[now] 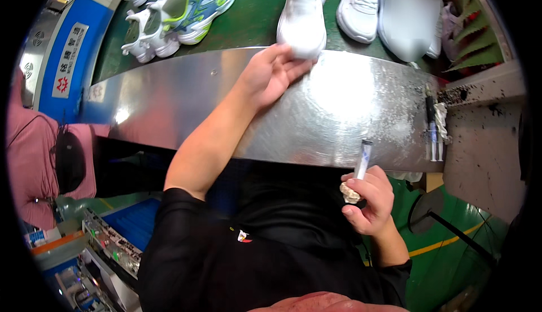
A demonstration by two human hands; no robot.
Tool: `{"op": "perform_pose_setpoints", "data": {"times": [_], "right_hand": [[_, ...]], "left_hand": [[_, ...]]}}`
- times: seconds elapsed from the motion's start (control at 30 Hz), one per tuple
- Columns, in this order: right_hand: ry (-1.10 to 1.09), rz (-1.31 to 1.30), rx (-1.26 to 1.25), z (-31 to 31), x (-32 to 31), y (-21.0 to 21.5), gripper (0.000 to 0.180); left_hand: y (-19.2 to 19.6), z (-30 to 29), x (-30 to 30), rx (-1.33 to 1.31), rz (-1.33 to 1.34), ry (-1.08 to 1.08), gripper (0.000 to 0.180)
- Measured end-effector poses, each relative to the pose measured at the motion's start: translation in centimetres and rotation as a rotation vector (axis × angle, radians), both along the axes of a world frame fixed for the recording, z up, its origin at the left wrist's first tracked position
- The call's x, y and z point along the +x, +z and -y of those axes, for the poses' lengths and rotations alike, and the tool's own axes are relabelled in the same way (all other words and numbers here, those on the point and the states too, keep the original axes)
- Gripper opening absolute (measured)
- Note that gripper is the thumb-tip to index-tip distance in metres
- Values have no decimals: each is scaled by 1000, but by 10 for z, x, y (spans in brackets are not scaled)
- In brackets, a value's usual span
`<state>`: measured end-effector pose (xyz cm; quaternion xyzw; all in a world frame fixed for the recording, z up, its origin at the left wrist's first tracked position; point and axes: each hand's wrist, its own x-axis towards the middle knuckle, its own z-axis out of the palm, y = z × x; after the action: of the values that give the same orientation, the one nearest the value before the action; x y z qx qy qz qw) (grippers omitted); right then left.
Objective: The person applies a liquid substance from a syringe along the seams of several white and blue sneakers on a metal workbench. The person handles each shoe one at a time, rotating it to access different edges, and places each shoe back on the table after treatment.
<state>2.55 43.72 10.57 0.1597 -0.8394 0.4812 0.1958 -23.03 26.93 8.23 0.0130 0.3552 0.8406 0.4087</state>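
A white sneaker [304, 21] stands with its toe toward me at the near edge of the green surface. My left hand [271, 78] reaches across the metal ledge, palm turned up, its thumb beside the toe and its fingers around the underside of the toe. In front of my body, my right hand [372, 199] is closed round a slim, pale, translucent tool [362, 159] with a dark end pointing up. A crumpled cream-coloured lump [350, 193] sits at the lower end of that tool, against my fingers.
The metal ledge [226, 75] bears pen-like tools [433, 123] and a twisted white piece [441, 121] at its right end. More white sneakers [361, 7] and a blue-green sneaker [206, 10] stand on the green surface [254, 13]. At left sits a person in pink [42, 165].
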Motion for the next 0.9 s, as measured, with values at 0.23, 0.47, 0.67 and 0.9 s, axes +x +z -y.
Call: {"op": "perform_pose_setpoints", "data": {"times": [0.23, 0.47, 0.67, 0.9], "right_hand": [[28, 24, -333, 5, 9, 1, 30], [305, 218, -899, 11, 29, -8, 21], [214, 140, -794, 8, 37, -11, 17], [-176, 3, -9, -13, 31, -16, 14]], "left_hand": [[22, -32, 100, -83, -177, -395, 42], [46, -25, 131, 52, -45, -475, 32], [43, -36, 145, 40, -30, -418, 22], [27, -55, 142, -164, -161, -325, 20]]}}
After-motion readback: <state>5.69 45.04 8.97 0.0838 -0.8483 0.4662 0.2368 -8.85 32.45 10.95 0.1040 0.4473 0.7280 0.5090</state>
